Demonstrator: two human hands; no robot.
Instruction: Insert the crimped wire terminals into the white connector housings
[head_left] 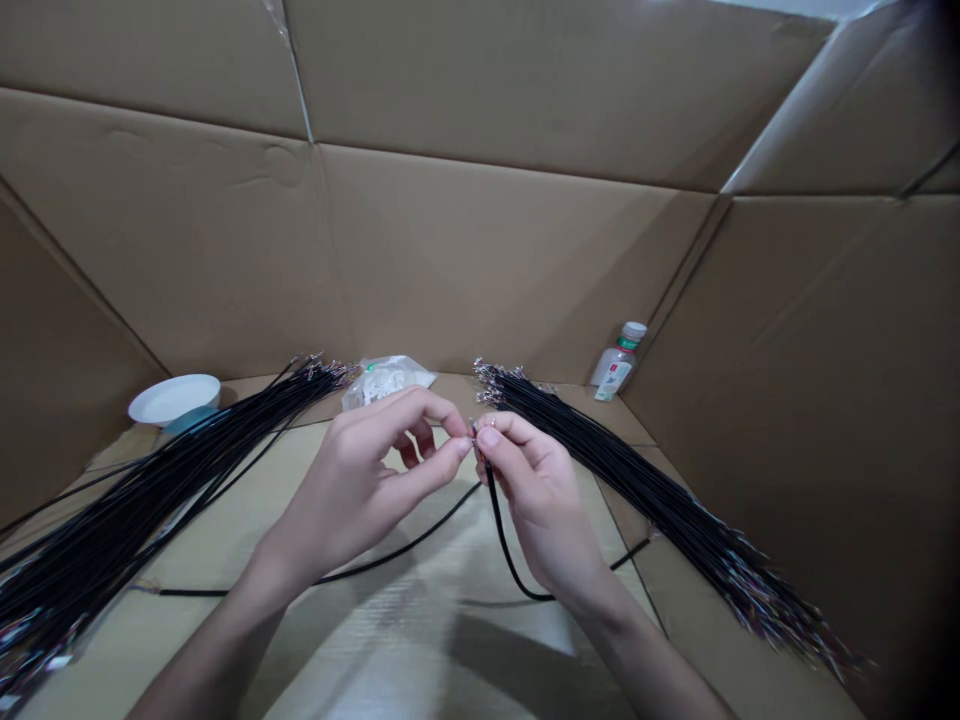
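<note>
In the middle of the view, my right hand (536, 495) pinches a black cable (495, 515) close to its stripped end, between thumb and forefinger. Thin coloured wires (475, 432) stick out there. From the left, my left hand (379, 465) meets them, its thumb and forefinger closed on the tip of the wires; the other fingers are curled. Any small part between those fingertips is too small to make out. The cable loops down below my right hand. Another black stretch (405, 548) runs behind my hands to a bare-wire end at the left.
Bundles of black cables lie at the left (202, 465) and right (622, 465), with coloured wire ends. A clear plastic bag (388, 380) of white pieces, a white bowl (174, 398) and a bottle (618, 362) stand at the back. Cardboard walls (510, 260) enclose the work surface.
</note>
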